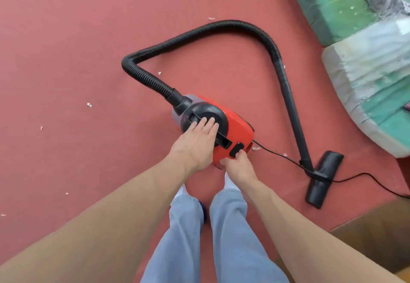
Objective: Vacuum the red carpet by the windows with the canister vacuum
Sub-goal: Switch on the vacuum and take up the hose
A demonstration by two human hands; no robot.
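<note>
A red canister vacuum (235,125) with a black top sits on the red carpet (77,60) right in front of my feet. My left hand (195,143) lies flat on its black handle, fingers spread. My right hand (238,167) touches the rear of the body, a finger on the black button (236,149). A black ribbed hose (199,34) loops from the front round to a rigid black tube (290,105). The tube ends in a black floor nozzle (324,178) lying on the carpet at the right.
Small white scraps (89,105) lie scattered over the carpet. A thin black power cord (377,180) runs right from the vacuum's rear. The window sill (363,78) and glass are at the upper right. A brown cardboard box (377,234) stands at the lower right.
</note>
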